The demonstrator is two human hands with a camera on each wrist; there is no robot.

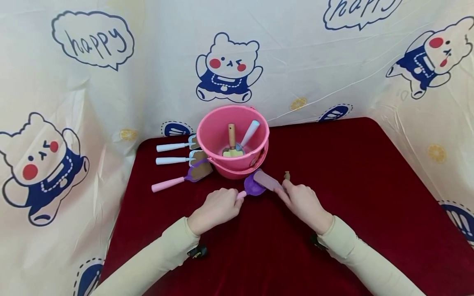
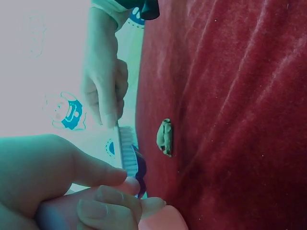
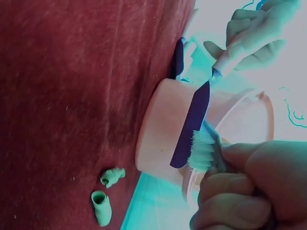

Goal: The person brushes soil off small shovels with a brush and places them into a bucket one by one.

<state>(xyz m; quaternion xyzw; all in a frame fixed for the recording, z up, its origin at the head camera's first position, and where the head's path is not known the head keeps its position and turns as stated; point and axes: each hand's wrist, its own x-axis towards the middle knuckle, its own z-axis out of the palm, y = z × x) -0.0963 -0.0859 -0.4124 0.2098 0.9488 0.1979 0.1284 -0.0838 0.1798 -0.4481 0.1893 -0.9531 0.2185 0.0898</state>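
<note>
My left hand (image 1: 218, 209) grips the pink handle of a toy shovel with a purple blade (image 1: 251, 189), held up off the cloth in front of the pink bucket (image 1: 237, 169). A brush (image 1: 267, 181) is in my right hand (image 1: 306, 206), its pale bristles (image 3: 201, 152) against the shovel's blade in the right wrist view. Below the brush, two small hollow tube-like pieces, one crumpled (image 3: 112, 177) and one smoother (image 3: 101, 208), lie on the cloth. One small crumpled piece (image 2: 165, 137) shows in the left wrist view.
Inside the bucket stand a wooden-handled tool (image 1: 231, 135) and a light-blue-handled one (image 1: 250, 132). Left of it lie two light-blue shovels (image 1: 172, 146) and a purple shovel with a pink handle (image 1: 168, 184), brown on their blades. A printed curtain (image 1: 159, 61) surrounds the dark red cloth (image 1: 352, 172).
</note>
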